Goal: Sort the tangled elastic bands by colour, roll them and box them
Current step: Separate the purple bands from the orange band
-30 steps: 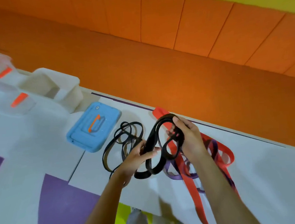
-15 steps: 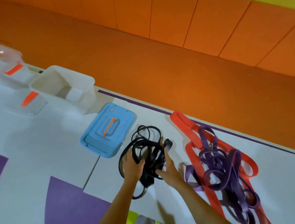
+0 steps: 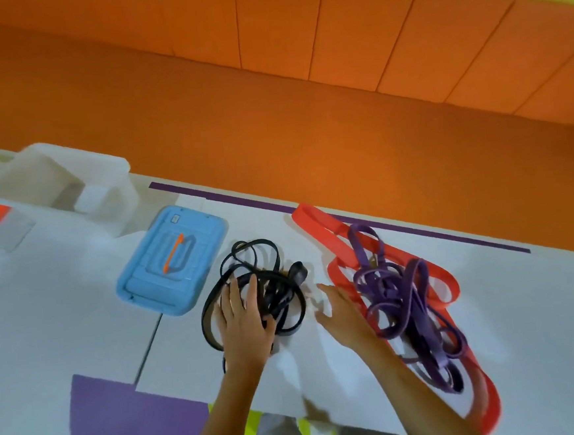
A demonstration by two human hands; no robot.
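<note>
On the head camera I saw the left hand point(image 3: 243, 318) lying flat, fingers straight and spread, on the black bands point(image 3: 277, 283) heaped on the white table point(image 3: 62, 303). The right hand point(image 3: 341, 312), blurred, its fingers loose and holding nothing, hung between that heap and the purple bands point(image 3: 399, 304) tangled over the red bands point(image 3: 328, 231). A blue lid point(image 3: 172, 260) lay just left of the black heap, with a white box point(image 3: 112, 196) beyond it.

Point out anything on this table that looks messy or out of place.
The purple bands lie knotted over the red band on the right, two colours mixed in one heap. The black bands under the left hand are a loose pile, not rolled. Nothing looks spilled or damaged.
</note>
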